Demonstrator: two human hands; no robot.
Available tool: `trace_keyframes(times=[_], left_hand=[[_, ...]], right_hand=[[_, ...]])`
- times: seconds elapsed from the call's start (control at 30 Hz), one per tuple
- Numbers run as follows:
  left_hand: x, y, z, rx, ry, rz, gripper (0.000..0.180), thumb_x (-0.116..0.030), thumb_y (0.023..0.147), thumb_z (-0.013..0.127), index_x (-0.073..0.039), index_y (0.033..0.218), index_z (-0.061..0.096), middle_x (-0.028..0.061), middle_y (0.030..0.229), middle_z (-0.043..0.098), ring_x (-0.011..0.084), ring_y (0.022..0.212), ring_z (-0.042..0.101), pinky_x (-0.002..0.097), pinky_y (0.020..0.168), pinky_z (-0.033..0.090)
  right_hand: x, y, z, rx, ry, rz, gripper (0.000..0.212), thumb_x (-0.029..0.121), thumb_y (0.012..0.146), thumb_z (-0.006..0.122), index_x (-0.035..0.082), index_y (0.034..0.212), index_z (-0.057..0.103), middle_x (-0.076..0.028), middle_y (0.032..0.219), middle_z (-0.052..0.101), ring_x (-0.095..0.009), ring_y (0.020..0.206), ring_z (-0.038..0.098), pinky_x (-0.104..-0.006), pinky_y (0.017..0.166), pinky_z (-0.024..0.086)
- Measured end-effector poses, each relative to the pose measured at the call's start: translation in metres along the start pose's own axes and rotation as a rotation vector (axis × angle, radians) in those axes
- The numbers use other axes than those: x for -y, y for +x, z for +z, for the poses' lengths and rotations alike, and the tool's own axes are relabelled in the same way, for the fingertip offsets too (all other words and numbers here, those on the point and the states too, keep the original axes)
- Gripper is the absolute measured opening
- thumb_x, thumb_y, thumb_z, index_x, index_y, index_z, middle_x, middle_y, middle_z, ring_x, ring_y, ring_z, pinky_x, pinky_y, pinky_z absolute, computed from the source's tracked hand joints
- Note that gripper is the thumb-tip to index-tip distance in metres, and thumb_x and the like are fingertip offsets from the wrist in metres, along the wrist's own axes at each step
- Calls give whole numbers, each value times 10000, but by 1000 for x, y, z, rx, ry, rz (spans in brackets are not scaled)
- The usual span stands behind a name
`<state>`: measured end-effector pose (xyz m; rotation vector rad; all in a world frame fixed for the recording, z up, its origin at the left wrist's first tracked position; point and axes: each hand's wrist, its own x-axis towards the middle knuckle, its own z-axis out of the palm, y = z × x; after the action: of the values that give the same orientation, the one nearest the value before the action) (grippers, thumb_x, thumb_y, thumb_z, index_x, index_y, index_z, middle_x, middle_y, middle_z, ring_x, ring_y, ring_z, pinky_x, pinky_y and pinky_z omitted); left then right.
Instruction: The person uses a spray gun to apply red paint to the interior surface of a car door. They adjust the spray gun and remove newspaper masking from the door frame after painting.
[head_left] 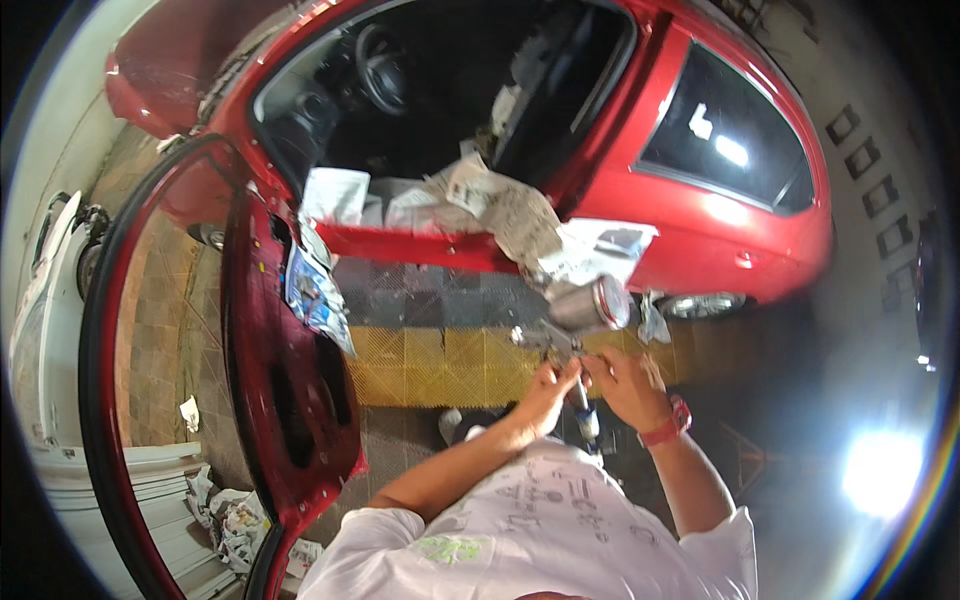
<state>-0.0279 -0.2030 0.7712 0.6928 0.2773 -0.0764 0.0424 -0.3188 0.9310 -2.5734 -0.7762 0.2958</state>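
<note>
**Two hands on a spray gun beside a masked red car**

Two bare hands meet on a spray gun (pixel 575 345) held out in front of the chest, its metal cup (pixel 592 305) tilted up and to the right. In the head view, the left hand (pixel 549 388) comes up from a bent forearm, fingers curled around the gun's body below the cup. The right hand (pixel 618 380), with a red watch (pixel 672 420) at the wrist, closes its fingers on the handle from the other side. Both elbows are bent, forearms rising from the lower edge. Beyond stands a red car (pixel 720 200) with its door (pixel 270 370) swung open, and masking paper (pixel 520 215) draped over the sill. Yellow floor tiles (pixel 430 365) lie beneath.
</note>
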Motion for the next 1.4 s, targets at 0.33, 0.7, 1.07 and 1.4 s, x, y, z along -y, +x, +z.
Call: trace_keyframes(times=[0.33, 0.7, 1.07, 1.4], left_hand=[[-18, -2, 8, 1, -41, 0, 435, -518, 1069, 664, -93, 1158, 664, -14, 979, 668, 90, 870, 597, 292, 815, 493], [-3, 13, -8, -141, -89, 81, 432, -502, 1088, 640, -111, 1270, 610, 5, 1049, 633, 136, 907, 618, 334, 858, 519], [-39, 33, -47, -377, 11, 291, 366, -167, 969, 846, -147, 1262, 628, -18, 1113, 614, 104, 898, 602, 342, 780, 551], [-65, 62, -27, -736, 54, 333, 425, -575, 1093, 586, -180, 964, 497, -33, 833, 490, 83, 616, 386, 247, 570, 351]], right_hand=[[-13, 8, 1, 58, 97, 23, 338, 349, 1072, 611, 55, 926, 689, -181, 738, 708, -440, 714, 696, -531, 679, 540], [-126, -17, 78, -18, 842, 304, 553, 494, 1165, 471, 6, 1104, 724, -62, 769, 720, -151, 677, 683, -342, 659, 567], [-180, -116, 162, 298, 858, 208, 539, 452, 1111, 602, -17, 1370, 662, -186, 1192, 777, -288, 1071, 752, -405, 951, 577], [-169, -93, 143, 97, 793, 94, 420, 447, 1083, 634, 80, 1284, 674, -207, 1010, 786, -422, 919, 765, -502, 817, 601]])
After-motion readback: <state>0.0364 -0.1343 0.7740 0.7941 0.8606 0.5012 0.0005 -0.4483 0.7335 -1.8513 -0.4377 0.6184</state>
